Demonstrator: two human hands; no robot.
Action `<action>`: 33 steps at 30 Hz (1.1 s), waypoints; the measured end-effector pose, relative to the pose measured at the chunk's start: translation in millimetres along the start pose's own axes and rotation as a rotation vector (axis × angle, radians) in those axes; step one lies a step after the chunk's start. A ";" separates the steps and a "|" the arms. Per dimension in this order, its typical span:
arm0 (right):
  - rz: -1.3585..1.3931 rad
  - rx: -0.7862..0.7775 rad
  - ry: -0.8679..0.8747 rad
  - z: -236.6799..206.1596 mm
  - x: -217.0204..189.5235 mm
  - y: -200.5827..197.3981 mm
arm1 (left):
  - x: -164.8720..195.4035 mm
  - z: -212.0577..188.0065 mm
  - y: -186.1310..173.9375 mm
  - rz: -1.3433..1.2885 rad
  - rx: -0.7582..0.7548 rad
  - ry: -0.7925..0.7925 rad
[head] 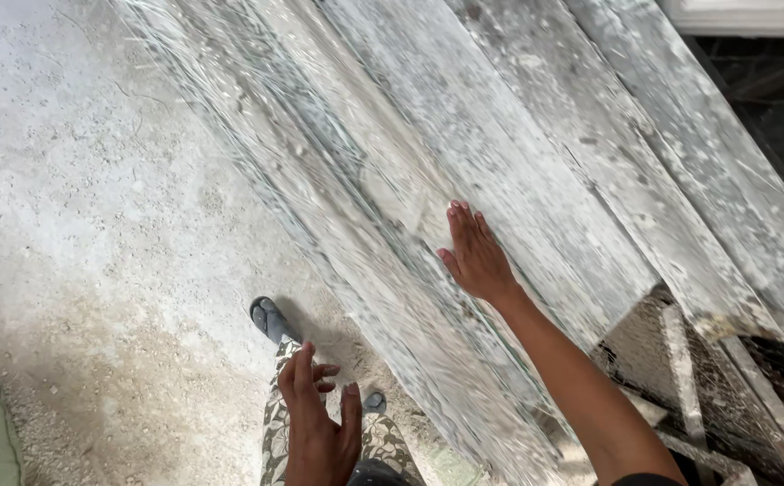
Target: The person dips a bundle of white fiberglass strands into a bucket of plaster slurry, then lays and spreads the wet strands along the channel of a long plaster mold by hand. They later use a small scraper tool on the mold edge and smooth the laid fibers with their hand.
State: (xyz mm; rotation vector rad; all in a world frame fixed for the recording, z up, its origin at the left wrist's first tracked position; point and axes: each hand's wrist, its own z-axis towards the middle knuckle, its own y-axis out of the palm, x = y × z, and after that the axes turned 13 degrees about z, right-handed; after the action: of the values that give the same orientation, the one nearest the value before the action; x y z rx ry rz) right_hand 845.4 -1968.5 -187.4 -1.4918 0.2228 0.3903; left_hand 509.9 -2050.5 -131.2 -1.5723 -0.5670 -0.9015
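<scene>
My right hand point(475, 256), fingers together, pressing flat on long dusty grey-white wooden planks point(500, 153); left hand point(318, 423) hovering, fingers apart.

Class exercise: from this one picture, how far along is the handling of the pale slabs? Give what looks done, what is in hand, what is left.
Done: several dusty slabs already lean stacked together. In hand: the right hand presses flat on the front slab, while the left hand hangs open and empty above the floor. Left: nothing is gripped or lifted yet; beyond that I cannot tell.
</scene>
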 end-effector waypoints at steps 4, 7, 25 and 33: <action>0.017 0.015 -0.001 76.9 -7.7 10.5 | -30.8 62.4 -18.1 -0.030 -0.022 -0.029; -0.001 0.016 -0.010 133.4 -11.1 17.1 | -53.7 114.0 -41.4 -0.032 -0.027 -0.037; 0.057 0.016 0.005 413.2 -50.7 38.7 | -116.2 309.8 -158.7 -0.008 0.082 -0.003; 0.085 0.018 -0.029 574.3 -75.6 45.7 | -135.4 437.9 -199.9 -0.017 0.052 -0.040</action>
State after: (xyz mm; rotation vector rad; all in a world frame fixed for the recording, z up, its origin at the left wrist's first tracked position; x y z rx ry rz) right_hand 704.6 -1405.5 -157.9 -1.4617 0.2667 0.4770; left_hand 379.5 -1567.7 -131.4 -1.5438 -0.6279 -0.8635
